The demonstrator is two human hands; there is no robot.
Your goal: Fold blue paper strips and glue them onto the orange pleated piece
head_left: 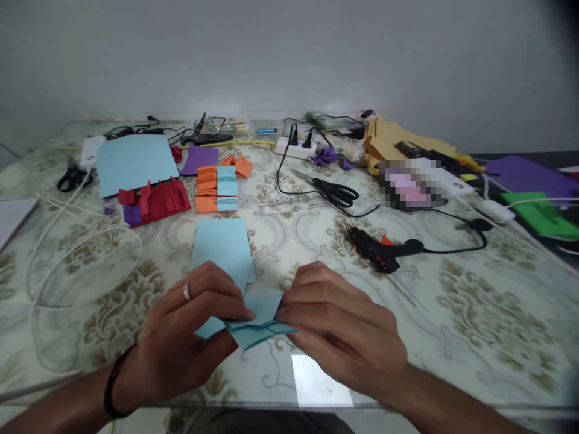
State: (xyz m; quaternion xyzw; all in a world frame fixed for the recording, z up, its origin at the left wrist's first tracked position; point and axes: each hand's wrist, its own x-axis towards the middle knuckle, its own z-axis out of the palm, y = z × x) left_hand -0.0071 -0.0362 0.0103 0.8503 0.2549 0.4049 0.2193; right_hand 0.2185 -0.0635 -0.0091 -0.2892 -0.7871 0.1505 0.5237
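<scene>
Between both hands is a folded piece of light blue paper [260, 328], its layers creased and partly overlapping. My left hand [194, 325], with a ring and a dark wristband, pinches its left end between thumb and fingers. At the right end, my right hand [339, 319] grips the same paper with its fingertips. Flat on the table just beyond my left hand lies a light blue sheet [221, 244]. Past it are pleated orange and blue paper strips [217, 190] and a red pleated piece [163, 200] with purple paper.
A black glue gun [377, 247] lies to the right, its cord trailing off. Black-handled scissors [332, 190] sit near a white power strip [296, 146]. A large blue sheet [136, 160] is at back left. White cable [40, 304] loops across the left side.
</scene>
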